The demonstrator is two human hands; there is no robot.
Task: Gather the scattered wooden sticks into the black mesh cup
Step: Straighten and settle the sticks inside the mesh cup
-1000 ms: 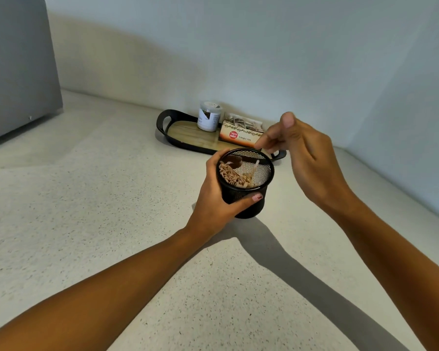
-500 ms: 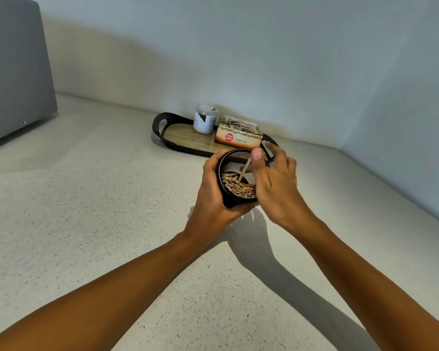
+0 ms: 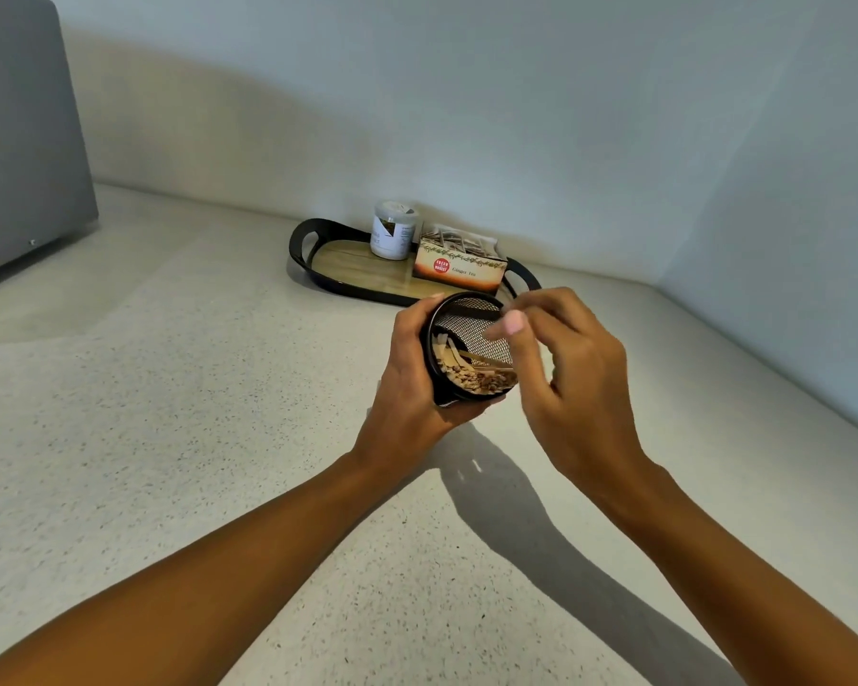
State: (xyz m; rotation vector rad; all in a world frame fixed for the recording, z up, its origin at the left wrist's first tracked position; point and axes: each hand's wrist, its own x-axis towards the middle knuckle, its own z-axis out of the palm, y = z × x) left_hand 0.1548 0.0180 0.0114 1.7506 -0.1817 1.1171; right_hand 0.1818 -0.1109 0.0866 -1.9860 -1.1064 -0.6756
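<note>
My left hand (image 3: 407, 388) grips the black mesh cup (image 3: 471, 319) and holds it above the speckled counter, tilted with its mouth toward me. Several wooden sticks (image 3: 476, 378) lie heaped in the low side of the cup, and one longer stick rests across them. Hovering at the cup's right rim, my right hand (image 3: 575, 378) has its fingers loosely curled and its thumb over the opening. I see no stick between its fingertips. No loose sticks show on the counter.
Behind the cup, a black oval tray (image 3: 300, 245) with a wooden base holds a white jar (image 3: 392, 230) and a ginger tea box (image 3: 459, 267). A grey block (image 3: 21, 131) stands at far left. Walls meet in a corner at right.
My right hand came down from above the cup and put a stick in. The stick now lies inside, and the cup is tilted further toward me.
</note>
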